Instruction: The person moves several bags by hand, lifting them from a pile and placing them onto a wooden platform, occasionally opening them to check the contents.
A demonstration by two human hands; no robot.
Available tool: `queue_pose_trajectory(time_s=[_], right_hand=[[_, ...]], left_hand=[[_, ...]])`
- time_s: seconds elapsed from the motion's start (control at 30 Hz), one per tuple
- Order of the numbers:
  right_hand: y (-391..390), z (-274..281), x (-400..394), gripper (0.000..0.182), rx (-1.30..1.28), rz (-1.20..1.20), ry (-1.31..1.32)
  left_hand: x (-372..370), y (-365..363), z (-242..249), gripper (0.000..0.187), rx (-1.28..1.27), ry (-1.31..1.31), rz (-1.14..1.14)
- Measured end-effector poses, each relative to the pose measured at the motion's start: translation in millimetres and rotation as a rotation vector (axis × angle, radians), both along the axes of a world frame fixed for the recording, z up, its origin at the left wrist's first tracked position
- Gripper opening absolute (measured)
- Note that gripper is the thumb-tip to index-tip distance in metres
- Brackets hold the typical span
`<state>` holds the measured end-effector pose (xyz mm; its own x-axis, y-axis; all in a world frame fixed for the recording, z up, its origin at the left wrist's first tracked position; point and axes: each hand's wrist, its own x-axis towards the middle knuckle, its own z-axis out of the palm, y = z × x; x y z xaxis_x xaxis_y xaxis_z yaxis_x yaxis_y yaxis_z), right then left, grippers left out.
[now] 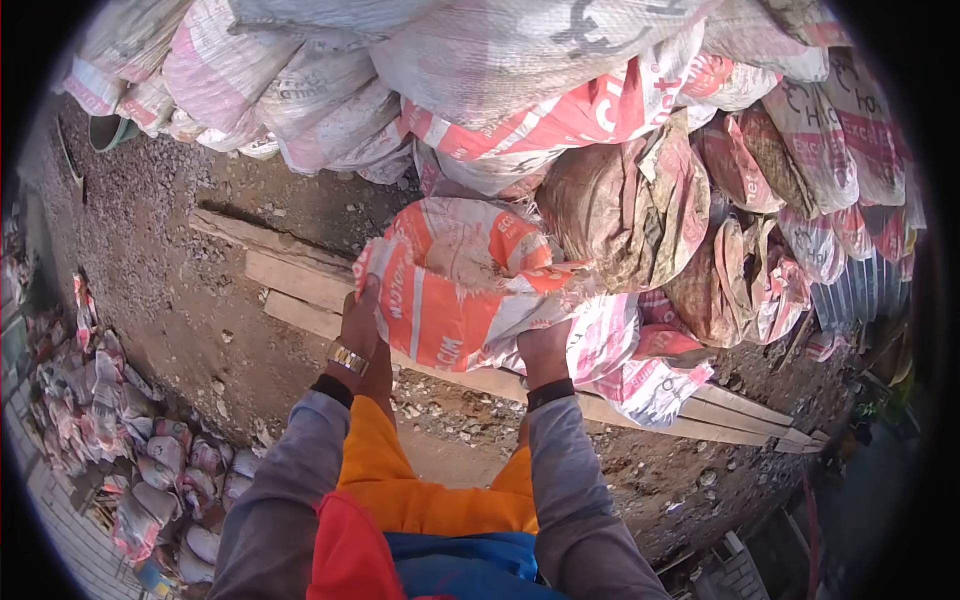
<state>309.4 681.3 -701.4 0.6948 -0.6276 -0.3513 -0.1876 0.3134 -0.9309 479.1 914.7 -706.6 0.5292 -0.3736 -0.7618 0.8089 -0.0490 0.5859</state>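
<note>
An orange-and-white cement sack (440,312) with a ragged open mouth is in front of my legs, pale material showing inside it. My left hand (362,318) grips the sack's left edge, thumb side up. On the near right side, my right hand (543,350) is closed on the same sack, its fingertips hidden by the plastic. Touching the sack's far right side is a muddy brown sack (635,205). Pink-and-white sacks (650,375) lie just right of my right hand.
Stacked filled sacks (520,60) form a wall along the far side. Wooden planks (300,285) run across the dirt ground beneath the held sack. Several crumpled sacks (165,455) lie in a heap at the lower left. A corrugated metal sheet (860,292) stands at the right.
</note>
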Motion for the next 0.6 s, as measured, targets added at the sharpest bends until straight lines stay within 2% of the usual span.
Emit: queue_pose_trajectory(time_s=[0.03, 0.07, 0.1, 0.13, 0.17, 0.23, 0.3, 0.33, 0.4, 0.43, 0.5, 0.53, 0.57, 0.6], right_hand=[[10, -3, -7, 0.032, 0.050, -0.122, 0.044], [21, -7, -13, 0.032, 0.098, -0.249, 0.080], [25, 7, -36, 0.032, -0.215, -0.081, 0.312], [30, 22, -58, 0.032, -0.536, 0.061, 0.552], [33, 44, -75, 0.032, -0.647, 0.181, 0.667], [44, 67, -122, 0.038, -0.630, 0.170, 0.578], [72, 78, -160, 0.043, -0.478, 0.032, 0.512], [90, 80, -174, 0.044, -0.127, -0.252, 0.374], [88, 114, -189, 0.040, -0.152, -0.150, 0.444], [79, 124, -190, 0.040, -0.154, -0.155, 0.454], [53, 129, -187, 0.030, 0.493, -0.720, 0.115], [44, 136, -194, 0.023, 0.504, -0.737, 0.173], [36, 159, -188, 0.022, 0.393, -0.696, 0.178], [34, 166, -194, 0.023, 0.480, -0.772, 0.124]], left_hand=[[-8, -4, 10, 0.052, -0.246, 0.214, 0.404], [-18, -15, 25, 0.054, -0.255, 0.165, 0.450], [-35, -19, 41, 0.055, -0.258, 0.123, 0.498], [-50, -14, 52, 0.053, -0.169, 0.168, 0.440], [-63, -3, 61, 0.052, -0.084, 0.197, 0.388], [-97, 39, 58, 0.049, 0.138, -0.003, 0.097], [-114, 46, 83, 0.043, 0.539, -0.342, -0.364], [-112, 33, 94, 0.043, 0.536, -0.343, -0.370], [-114, 14, 130, 0.039, 0.449, -0.152, -0.319], [-118, 4, 142, 0.039, 0.445, -0.144, -0.325], [-123, -21, 148, 0.039, 0.466, -0.097, -0.429], [-129, -24, 146, 0.039, 0.460, -0.094, -0.426], [-138, -23, 145, 0.037, 0.453, -0.091, -0.433], [-146, -24, 146, 0.036, 0.441, -0.090, -0.450]])
